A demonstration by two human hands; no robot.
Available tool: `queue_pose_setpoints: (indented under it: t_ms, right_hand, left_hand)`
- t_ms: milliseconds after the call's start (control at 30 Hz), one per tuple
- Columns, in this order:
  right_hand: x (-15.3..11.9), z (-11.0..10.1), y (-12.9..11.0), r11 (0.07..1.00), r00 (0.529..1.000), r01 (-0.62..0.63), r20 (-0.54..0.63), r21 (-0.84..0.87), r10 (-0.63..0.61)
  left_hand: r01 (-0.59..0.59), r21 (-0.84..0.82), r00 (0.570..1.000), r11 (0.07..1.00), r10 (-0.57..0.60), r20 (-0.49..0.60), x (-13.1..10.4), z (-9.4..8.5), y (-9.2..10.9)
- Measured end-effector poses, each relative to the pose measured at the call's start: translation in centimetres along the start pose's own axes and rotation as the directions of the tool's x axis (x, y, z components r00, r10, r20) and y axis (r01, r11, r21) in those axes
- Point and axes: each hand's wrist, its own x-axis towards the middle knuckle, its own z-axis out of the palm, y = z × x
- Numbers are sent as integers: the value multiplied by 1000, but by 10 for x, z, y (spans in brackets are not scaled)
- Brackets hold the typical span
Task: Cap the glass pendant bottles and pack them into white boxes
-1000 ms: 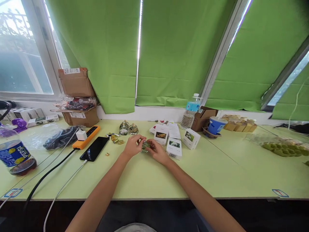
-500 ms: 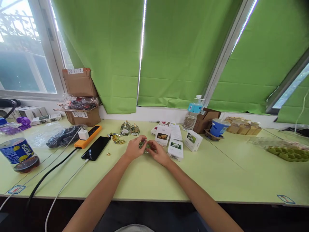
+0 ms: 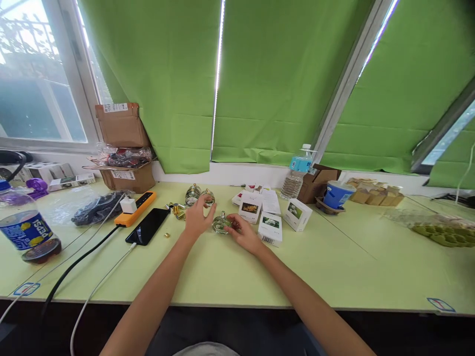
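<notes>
A clear glass perfume bottle [image 3: 219, 225] with a small nozzle on top stands upright on the table. My right hand [image 3: 243, 234] grips its right side between thumb and fingers. To the left of the bottle, my left hand [image 3: 198, 217] is raised over the table with thumb and forefinger apart, and nothing shows between them. Behind that hand are two more glass bottles [image 3: 192, 194] with ornate tops, one partly covered by its fingers. Several small shiny gold pieces [image 3: 178, 211] lie beside my left hand, partly hidden. A single small gold piece [image 3: 166, 235] rests nearer to me.
Several white printed boxes [image 3: 270, 227] lie just right of my right hand. On the left are a black phone [image 3: 148, 226], an orange power strip [image 3: 135, 209], cables and a Pepsi bottle [image 3: 31, 232]. Farther right stand a water bottle [image 3: 295, 178] and a blue tub [image 3: 337, 194].
My left hand has come off the perfume bottle and moved left, opening toward the gold pieces. The bottle's top is now uncovered. My right hand has stayed at the bottle.
</notes>
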Motion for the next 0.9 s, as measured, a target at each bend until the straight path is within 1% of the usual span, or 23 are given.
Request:
queue_pose_setpoints:
  t_ms: [33, 100, 167, 200, 267, 333, 400, 533, 667, 800, 833, 900]
  right_hand:
    - [0, 0, 2, 1000, 1000, -2, -2, -7, 2]
    - [1, 1, 5, 1000, 1000, -8, -3, -15, 7]
    - [1, 1, 6, 1000, 1000, -11, -5, -17, 11]
    - [1, 1, 7, 1000, 1000, -12, -4, -17, 12]
    - [1, 1, 6, 1000, 1000, -14, -2, -17, 14]
    - [1, 1, 5, 1000, 1000, -12, -2, -17, 12]
    - [0, 1, 4, 1000, 1000, -11, -3, -16, 11]
    - [1, 1, 4, 1000, 1000, -15, -4, -17, 15]
    - [1, 1, 4, 1000, 1000, -16, 2, -18, 16]
    - [1, 0, 3, 1000, 1000, -18, 0, -20, 18]
    - [1, 0, 3, 1000, 1000, -21, 0, -23, 21]
    - [0, 0, 2, 999, 1000, -25, -1, -30, 25]
  left_hand:
    - [34, 74, 998, 997, -30, -52, 4, -4, -7]
    - [113, 241, 990, 964, -88, -114, 9, -13, -22]
    - [218, 411, 974, 885, -171, -148, 11, -21, -37]
    - [285, 473, 958, 834, -233, -165, 11, -25, -44]
    - [408, 543, 911, 734, -368, -186, 9, -29, -56]
    - [476, 559, 869, 679, -460, -182, 6, -31, -66]
    - [496, 552, 852, 670, -500, -158, 4, -32, -75]
    - [507, 521, 834, 686, -544, -94, 4, -34, -87]
    - [527, 515, 818, 676, -569, -89, 7, -37, -89]
    - [522, 538, 822, 662, -559, -110, 8, -39, -87]
    - [526, 549, 818, 650, -563, -118, 8, -39, -87]
    - [543, 568, 797, 618, -593, -116, 8, -40, -88]
